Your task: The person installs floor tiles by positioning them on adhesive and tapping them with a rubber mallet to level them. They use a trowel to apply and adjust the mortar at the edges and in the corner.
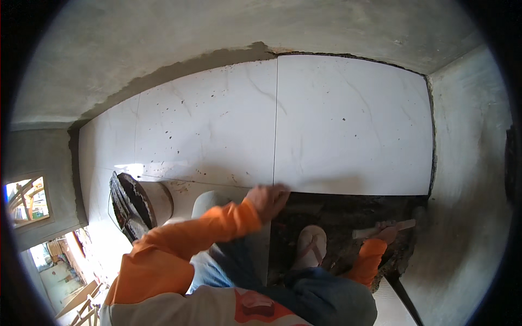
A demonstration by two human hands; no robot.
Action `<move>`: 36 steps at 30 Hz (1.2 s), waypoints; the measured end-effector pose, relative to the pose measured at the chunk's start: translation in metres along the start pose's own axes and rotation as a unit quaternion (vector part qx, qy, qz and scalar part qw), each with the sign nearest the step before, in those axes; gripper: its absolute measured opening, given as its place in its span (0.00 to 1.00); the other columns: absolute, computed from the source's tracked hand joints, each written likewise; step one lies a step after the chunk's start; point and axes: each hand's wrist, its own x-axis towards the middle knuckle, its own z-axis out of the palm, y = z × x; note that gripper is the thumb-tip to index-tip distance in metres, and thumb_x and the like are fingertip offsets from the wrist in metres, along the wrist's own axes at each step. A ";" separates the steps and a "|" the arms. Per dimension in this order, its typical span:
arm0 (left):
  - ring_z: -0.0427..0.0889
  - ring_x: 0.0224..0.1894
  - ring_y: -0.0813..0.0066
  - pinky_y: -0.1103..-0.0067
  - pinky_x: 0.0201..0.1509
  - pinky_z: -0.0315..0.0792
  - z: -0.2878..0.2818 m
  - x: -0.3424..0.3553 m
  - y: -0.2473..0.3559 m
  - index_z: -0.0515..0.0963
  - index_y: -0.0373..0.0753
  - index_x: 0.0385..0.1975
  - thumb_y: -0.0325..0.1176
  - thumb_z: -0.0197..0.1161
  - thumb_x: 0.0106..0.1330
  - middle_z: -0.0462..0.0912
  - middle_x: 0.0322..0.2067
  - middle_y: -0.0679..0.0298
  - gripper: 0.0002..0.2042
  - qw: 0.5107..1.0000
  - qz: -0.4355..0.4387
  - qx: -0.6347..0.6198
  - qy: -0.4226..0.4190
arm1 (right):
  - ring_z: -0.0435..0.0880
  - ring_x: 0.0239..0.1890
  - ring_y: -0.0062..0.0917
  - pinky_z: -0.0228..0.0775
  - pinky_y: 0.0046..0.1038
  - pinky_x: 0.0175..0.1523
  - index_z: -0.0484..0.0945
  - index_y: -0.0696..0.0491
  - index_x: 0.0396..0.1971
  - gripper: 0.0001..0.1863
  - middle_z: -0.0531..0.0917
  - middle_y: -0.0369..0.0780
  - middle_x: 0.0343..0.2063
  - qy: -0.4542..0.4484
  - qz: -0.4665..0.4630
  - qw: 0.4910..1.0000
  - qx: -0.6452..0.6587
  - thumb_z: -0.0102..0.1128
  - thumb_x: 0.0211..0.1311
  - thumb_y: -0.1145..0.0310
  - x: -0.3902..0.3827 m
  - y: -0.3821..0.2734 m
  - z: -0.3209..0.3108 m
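Observation:
My left hand [265, 201] is closed, its fingers curled at the near edge of the white tiles, by the joint between two of them. Whether anything is in those fingers is hidden. To the right of the joint lies a large white marbled tile [353, 125], reaching the far and right walls. My right hand [387, 233] grips the pale handle of a mallet [365, 233] low over the dark, rough bed [337, 209]. The mallet's dark head blends into the shadow beside the right wall.
A mortar-caked bucket [157, 201] lies tipped on the tiles at left. Dark crumbs dot the left tile [206, 119]. My sandalled foot [311, 244] rests on the dark bed. Grey plastered walls [179, 43] close in the far and right sides. Wood pieces [81, 301] show at lower left.

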 end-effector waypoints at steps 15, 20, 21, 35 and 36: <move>0.81 0.40 0.61 0.57 0.63 0.59 -0.056 -0.126 -0.008 0.78 0.41 0.40 0.43 0.63 0.54 0.82 0.30 0.59 0.17 0.963 0.167 0.200 -0.066 | 0.63 0.13 0.22 0.59 0.29 0.20 0.69 0.49 0.25 0.23 0.67 0.32 0.14 -0.067 0.006 0.995 -0.073 0.46 0.64 0.43 0.007 0.004 -0.050; 0.80 0.37 0.61 0.65 0.48 0.70 -0.001 -0.012 -0.021 0.73 0.36 0.46 0.42 0.61 0.57 0.80 0.31 0.55 0.21 0.973 0.087 0.154 0.146 | 0.68 0.15 0.27 0.64 0.33 0.22 0.73 0.50 0.31 0.22 0.73 0.34 0.17 -0.037 0.005 0.976 -0.213 0.43 0.66 0.44 -0.020 0.058 -0.123; 0.80 0.37 0.61 0.65 0.48 0.70 0.013 -0.003 -0.016 0.73 0.36 0.46 0.42 0.61 0.57 0.80 0.31 0.55 0.21 0.973 0.093 0.152 0.148 | 0.68 0.16 0.27 0.65 0.33 0.23 0.73 0.50 0.32 0.22 0.73 0.35 0.17 -0.032 0.008 0.969 -0.245 0.43 0.66 0.44 -0.028 0.068 -0.138; 0.75 0.40 0.66 0.67 0.49 0.70 0.073 0.021 0.025 0.65 0.35 0.44 0.38 0.50 0.66 0.75 0.40 0.57 0.14 0.519 -0.392 -0.758 0.042 | 0.72 0.25 0.33 0.66 0.35 0.32 0.76 0.52 0.35 0.23 0.76 0.40 0.23 -0.008 -0.063 0.879 -0.473 0.45 0.65 0.45 -0.032 0.081 -0.196; 0.75 0.40 0.66 0.67 0.49 0.70 0.076 0.022 0.021 0.65 0.35 0.44 0.38 0.50 0.66 0.75 0.40 0.57 0.14 0.516 -0.390 -0.761 0.043 | 0.73 0.26 0.34 0.66 0.35 0.33 0.76 0.52 0.35 0.23 0.77 0.41 0.24 -0.009 -0.066 0.871 -0.487 0.45 0.65 0.45 -0.032 0.081 -0.198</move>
